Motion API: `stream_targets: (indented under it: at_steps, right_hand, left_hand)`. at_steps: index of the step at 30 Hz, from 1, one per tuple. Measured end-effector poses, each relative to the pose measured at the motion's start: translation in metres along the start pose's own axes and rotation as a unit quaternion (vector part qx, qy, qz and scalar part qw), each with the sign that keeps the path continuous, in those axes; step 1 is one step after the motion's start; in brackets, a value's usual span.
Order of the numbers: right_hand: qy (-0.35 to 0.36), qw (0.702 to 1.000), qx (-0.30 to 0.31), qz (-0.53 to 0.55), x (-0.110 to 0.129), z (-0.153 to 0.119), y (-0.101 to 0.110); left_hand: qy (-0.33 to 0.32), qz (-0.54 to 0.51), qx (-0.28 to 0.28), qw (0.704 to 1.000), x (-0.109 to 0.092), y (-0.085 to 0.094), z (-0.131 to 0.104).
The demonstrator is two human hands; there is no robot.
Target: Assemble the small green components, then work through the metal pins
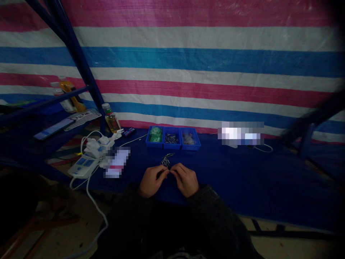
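Near the front edge of the blue table (223,172), my left hand (153,180) and my right hand (185,179) meet at their fingertips. Both are closed in a pinch; whatever lies between the fingers is too small to make out. Just beyond the fingertips lies a small pile of thin dark and silvery pieces (165,160). Behind it stand three joined blue bins: the left one holds green material (155,134), the middle one similar small dark and silvery pieces (171,138), the right one pale clear pieces (188,139).
To the left are a white power strip (83,166) with plugs and cables, a blurred phone (118,163) and a bottle (111,118). A bright blurred object (234,133) lies at the back right. Blue metal posts (81,61) frame a striped sheet (188,57).
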State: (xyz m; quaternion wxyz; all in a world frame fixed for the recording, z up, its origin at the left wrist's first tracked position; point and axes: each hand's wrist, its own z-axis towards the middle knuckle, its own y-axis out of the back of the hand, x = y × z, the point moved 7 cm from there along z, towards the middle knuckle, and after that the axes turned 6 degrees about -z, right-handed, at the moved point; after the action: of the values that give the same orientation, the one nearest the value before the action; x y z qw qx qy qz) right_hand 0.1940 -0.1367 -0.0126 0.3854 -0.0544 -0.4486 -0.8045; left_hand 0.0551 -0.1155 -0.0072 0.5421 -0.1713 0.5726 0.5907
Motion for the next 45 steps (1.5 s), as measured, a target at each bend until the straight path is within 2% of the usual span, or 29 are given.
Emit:
stream_targets:
  at_steps: [12, 21, 27, 37, 45]
  right_hand:
    - [0.002, 1.000, -0.001, 0.020, -0.005, -0.003, -0.003]
    - [-0.034, 0.999, -0.017, -0.006, -0.009, -0.001, 0.002]
    - [-0.015, 1.000, -0.010, 0.016, -0.008, -0.004, -0.002]
    - [-0.042, 0.999, -0.015, 0.001, -0.011, -0.002, 0.002]
    - [-0.029, 0.999, -0.014, 0.020, -0.012, -0.004, -0.002]
  left_hand:
    - [0.002, 0.002, -0.009, 1.000, 0.000, 0.002, 0.000]
    - [0.003, 0.011, -0.022, 1.000, -0.001, 0.004, 0.000]
    - [0.008, 0.003, -0.027, 1.000, 0.001, 0.005, 0.000]
    - [0.011, 0.006, -0.026, 1.000, 0.001, 0.004, 0.000]
    - [0.018, 0.000, -0.029, 0.999, 0.002, 0.005, 0.000]
